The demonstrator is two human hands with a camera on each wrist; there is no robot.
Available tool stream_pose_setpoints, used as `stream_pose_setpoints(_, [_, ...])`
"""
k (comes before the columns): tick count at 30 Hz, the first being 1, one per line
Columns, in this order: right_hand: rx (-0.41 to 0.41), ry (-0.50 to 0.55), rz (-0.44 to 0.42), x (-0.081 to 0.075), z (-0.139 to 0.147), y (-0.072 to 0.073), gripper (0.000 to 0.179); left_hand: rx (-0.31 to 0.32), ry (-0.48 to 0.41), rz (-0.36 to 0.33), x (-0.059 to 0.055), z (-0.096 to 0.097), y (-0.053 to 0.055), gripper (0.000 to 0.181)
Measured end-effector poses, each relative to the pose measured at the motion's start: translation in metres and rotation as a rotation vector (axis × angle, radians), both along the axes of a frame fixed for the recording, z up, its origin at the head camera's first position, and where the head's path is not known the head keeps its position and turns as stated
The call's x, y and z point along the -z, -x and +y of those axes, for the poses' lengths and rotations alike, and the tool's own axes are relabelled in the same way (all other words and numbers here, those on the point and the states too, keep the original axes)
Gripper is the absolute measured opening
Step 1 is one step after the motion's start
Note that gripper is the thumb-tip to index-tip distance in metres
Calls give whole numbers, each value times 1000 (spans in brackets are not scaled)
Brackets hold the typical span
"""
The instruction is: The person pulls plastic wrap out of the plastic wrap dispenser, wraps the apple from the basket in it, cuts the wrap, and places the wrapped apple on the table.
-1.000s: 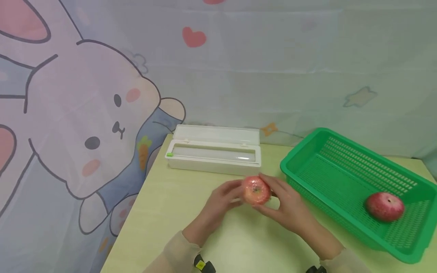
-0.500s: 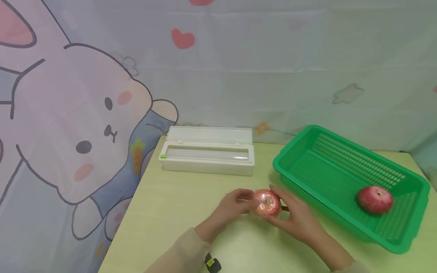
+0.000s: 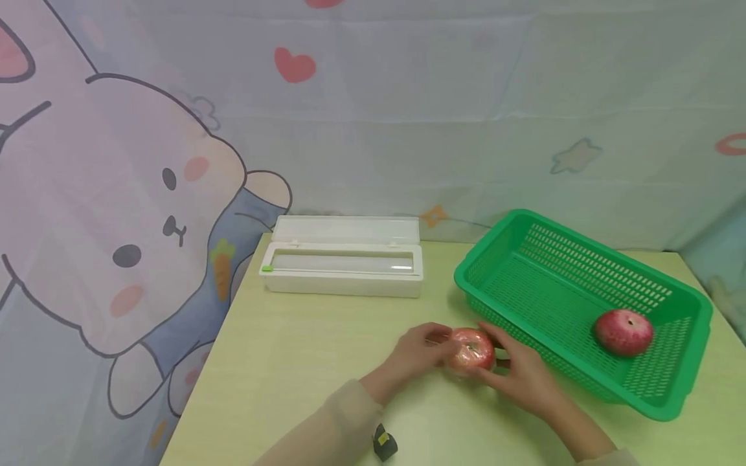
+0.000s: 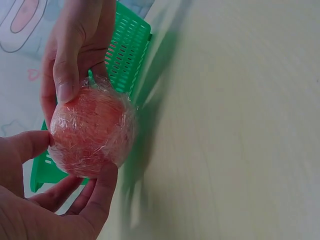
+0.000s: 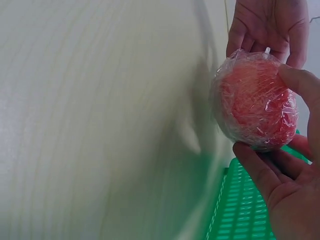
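Note:
A red apple (image 3: pixel 473 349) wrapped in crinkled clear cling film is held between both hands over the table. From its left side, my left hand (image 3: pixel 416 356) grips it; in the left wrist view the thumb and fingertips of this hand (image 4: pixel 65 205) curve round the film. My right hand (image 3: pixel 524 378) holds the opposite side, with thumb and fingers spread around the fruit in the right wrist view. Loose film bunches at one end of the apple (image 5: pixel 255 100). Behind the hands stands a white cling film dispenser (image 3: pixel 344 285), its clear lid raised and a roll inside.
A green plastic basket (image 3: pixel 542 278) stands on the right of the table, close to my right hand. Another red apple (image 3: pixel 623 333) lies in it. The pale yellow table (image 3: pixel 291 343) meets a cartoon-printed curtain (image 3: pixel 379 155) at the back.
Both hands have moved right and slightly lower with the apple, nearer to the basket. The head view has shifted, so dispenser and basket appear further left.

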State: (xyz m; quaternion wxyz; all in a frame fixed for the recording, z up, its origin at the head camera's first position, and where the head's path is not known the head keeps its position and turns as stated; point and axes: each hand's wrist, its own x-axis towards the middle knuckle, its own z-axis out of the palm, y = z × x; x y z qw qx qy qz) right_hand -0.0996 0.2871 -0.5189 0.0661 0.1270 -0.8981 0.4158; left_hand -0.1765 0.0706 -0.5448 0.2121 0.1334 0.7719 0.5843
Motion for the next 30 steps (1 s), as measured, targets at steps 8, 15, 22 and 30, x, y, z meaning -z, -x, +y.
stream_pose_setpoints(8, [34,3,13,5,1,1,78,-26,62,51,1,6,1,40])
stream_pose_setpoints(15, [44,-8,8,11,3,2,77,-40,71,69,2,8,1,39])
stream_pose_setpoints(22, [19,-56,38,11,3,-4,82,-58,103,70,0,3,1,43])
stream_pose_setpoints(30, [49,-240,100,7,5,-24,95,-52,160,75,-13,-26,1,46])
